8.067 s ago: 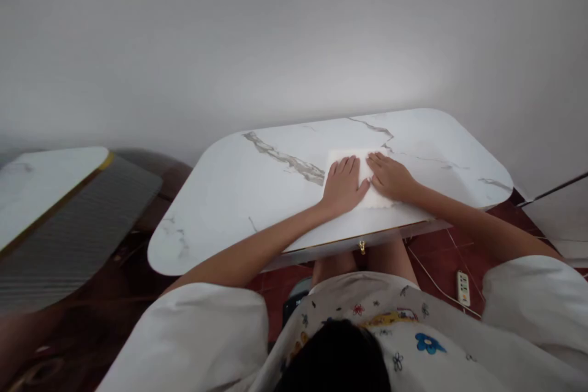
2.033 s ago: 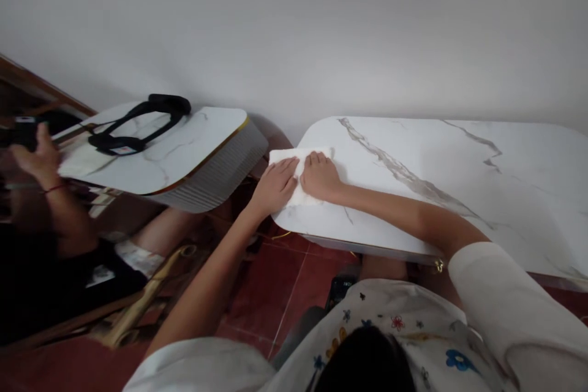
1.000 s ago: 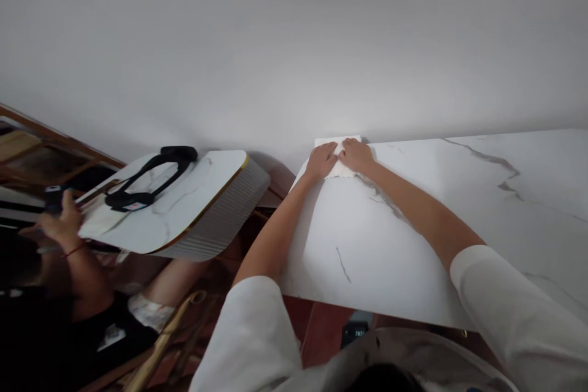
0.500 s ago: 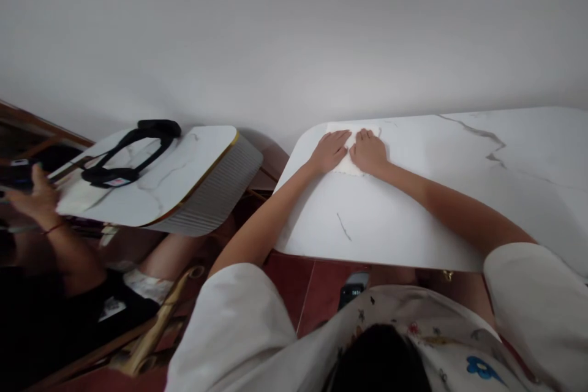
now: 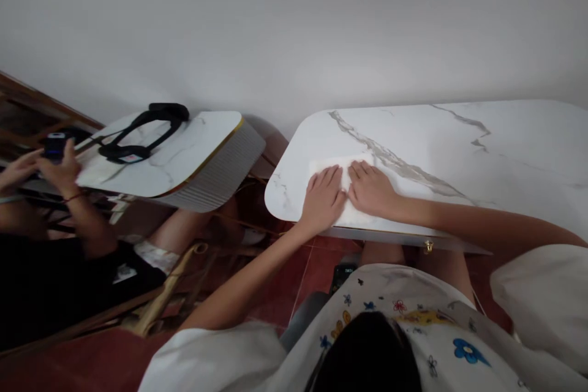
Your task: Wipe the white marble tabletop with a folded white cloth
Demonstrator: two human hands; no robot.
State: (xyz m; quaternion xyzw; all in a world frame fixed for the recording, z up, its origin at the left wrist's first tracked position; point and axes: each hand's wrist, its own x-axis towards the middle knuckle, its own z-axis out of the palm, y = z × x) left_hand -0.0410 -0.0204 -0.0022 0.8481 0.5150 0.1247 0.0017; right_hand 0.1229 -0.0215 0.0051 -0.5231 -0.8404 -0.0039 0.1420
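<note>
A white cloth [image 5: 349,211] lies flat on the white marbled tabletop [image 5: 459,153], close to its front edge. My left hand [image 5: 323,199] rests palm down on the cloth's left part, fingers stretched forward. Beside it, my right hand [image 5: 373,190] presses on the cloth's right part, its fingers extended and pointing left and forward. The thumbs are close together in the middle. Both palms are hidden from above.
To the left stands a second marbled table [image 5: 202,135] bearing a black head strap device [image 5: 131,152]. A person seated there holds a phone [image 5: 55,146]. A bamboo chair [image 5: 165,294] is at lower left. A brass knob [image 5: 429,247] sticks out below the front edge.
Both my hands and the cloth have moved from near the wall toward the table's front edge. The view has shifted slightly, and the other person's hands and phone show more fully.
</note>
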